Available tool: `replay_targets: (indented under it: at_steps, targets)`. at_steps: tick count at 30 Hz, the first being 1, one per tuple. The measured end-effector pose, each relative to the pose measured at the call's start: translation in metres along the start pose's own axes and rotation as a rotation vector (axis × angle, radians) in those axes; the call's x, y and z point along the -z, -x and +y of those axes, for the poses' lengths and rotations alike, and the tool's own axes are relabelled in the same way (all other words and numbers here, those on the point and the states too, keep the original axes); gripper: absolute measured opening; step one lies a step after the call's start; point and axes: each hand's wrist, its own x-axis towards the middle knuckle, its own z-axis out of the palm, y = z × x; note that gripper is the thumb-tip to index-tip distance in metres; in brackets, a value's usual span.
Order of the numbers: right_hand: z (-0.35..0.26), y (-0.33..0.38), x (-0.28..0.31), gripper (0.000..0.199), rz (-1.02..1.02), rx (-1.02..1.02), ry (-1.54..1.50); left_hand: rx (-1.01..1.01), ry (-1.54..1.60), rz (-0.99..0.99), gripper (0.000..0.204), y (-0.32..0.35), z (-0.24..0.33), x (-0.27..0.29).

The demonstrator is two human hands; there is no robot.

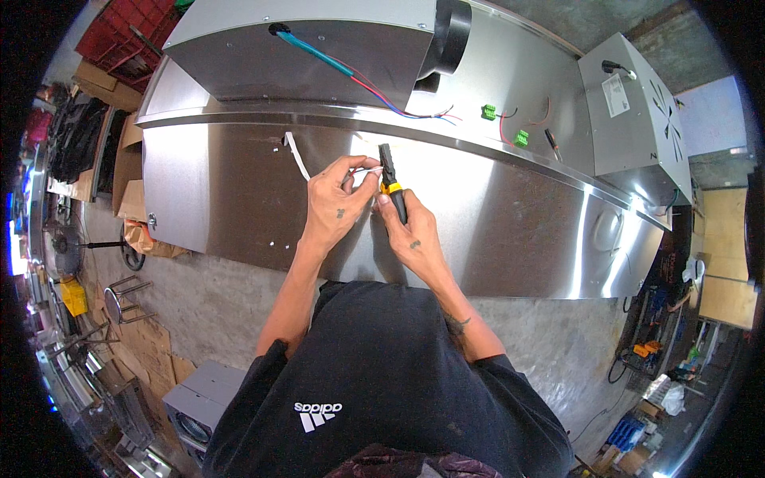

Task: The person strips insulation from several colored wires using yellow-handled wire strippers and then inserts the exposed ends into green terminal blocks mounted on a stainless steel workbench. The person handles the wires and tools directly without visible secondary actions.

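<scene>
A white cable [298,157] comes out of a hole in the stainless steel panel and runs into my left hand [331,199]. The left fingers pinch its end, where thin wires show beside the tool. My right hand [414,231] is closed around black-and-yellow pliers [386,158], jaws pointing away from me. The wire ends lie against the side of the jaws; whether the jaws grip them I cannot tell. Both hands are close together over the front of the panel [494,215].
A grey metal box [303,64] with a black round duct collar [452,36] and loose coloured wires [374,88] stands behind. Green terminal connectors [520,139] and a small screwdriver [552,143] lie beyond the ridge. Another box [637,111] stands right; a stool [119,305] is at left.
</scene>
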Motion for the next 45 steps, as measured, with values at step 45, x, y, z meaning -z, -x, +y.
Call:
replay_targets:
  at_steps: [45]
  targets:
    - [0.01, -0.007, -0.001, 0.043, 0.016, 0.08, 0.091, -0.15, -0.084, 0.023, 0.015, -0.001, 0.0, -0.001]
